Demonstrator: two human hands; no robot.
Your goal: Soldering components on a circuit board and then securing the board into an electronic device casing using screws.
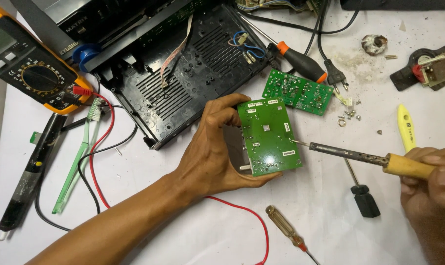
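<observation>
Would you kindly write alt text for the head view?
A left hand holds a green circuit board upright over a white table while the right hand touches a wooden-handled soldering iron to its edge. A multimeter lies at left.

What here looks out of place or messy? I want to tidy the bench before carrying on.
Loose screws lie scattered beside the second green board, with powdery residue on the white table near the plug. A toothbrush lies among the meter leads.
</observation>
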